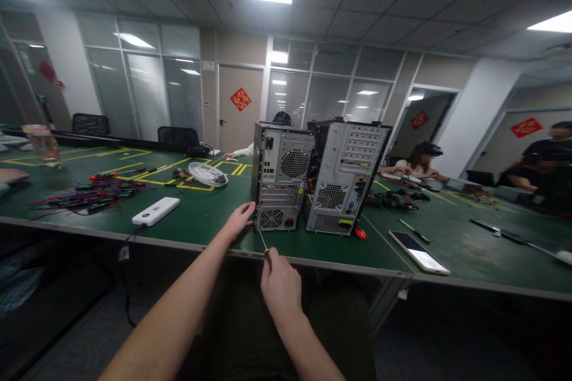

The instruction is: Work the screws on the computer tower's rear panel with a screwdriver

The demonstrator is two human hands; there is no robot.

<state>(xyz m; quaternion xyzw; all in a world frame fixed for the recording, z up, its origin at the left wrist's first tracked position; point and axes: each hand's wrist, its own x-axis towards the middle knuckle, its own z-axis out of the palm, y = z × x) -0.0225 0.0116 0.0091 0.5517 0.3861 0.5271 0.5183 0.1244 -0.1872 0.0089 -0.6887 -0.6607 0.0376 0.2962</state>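
Observation:
Two computer cases stand upright on the green table with their rear panels facing me. At the lower left edge of the left computer case, my left hand presses its fingers and thumb against the corner; some fingertips are hidden. My right hand is closed around the dark handle of a screwdriver. The shaft points up and its tip meets the bottom left corner of that rear panel, close to my left thumb. Just to the right is the second computer case, untouched, with a red-handled tool beside its base.
Left on the green table lie a white power bank with a cable, bundled wires and a white round basket. A phone and another screwdriver lie right. Other people sit across the table.

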